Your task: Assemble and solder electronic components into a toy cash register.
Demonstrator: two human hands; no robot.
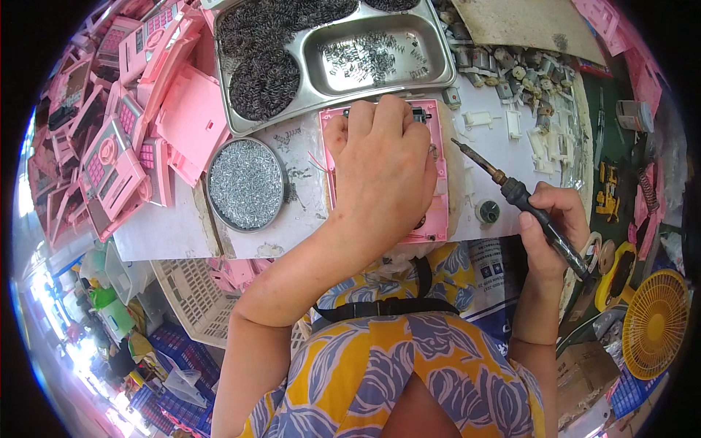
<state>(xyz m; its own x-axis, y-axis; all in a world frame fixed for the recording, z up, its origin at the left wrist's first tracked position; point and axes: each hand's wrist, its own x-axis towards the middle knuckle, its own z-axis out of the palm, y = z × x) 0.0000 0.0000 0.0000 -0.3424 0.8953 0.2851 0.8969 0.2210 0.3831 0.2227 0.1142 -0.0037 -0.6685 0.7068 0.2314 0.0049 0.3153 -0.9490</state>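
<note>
The left hand hides much of a pink casing, its grip impossible to tell; the right hand holds 1 soldering iron.

Pink casing flat, seemingly open-faced, partly covered; black-handled soldering iron slanted at its right, apart.

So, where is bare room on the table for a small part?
White paper is bare near-left, between pink casings and round dish, and between soldering iron and pink shell. Crowded: far side, steel tray; right, white plastic parts.
</note>
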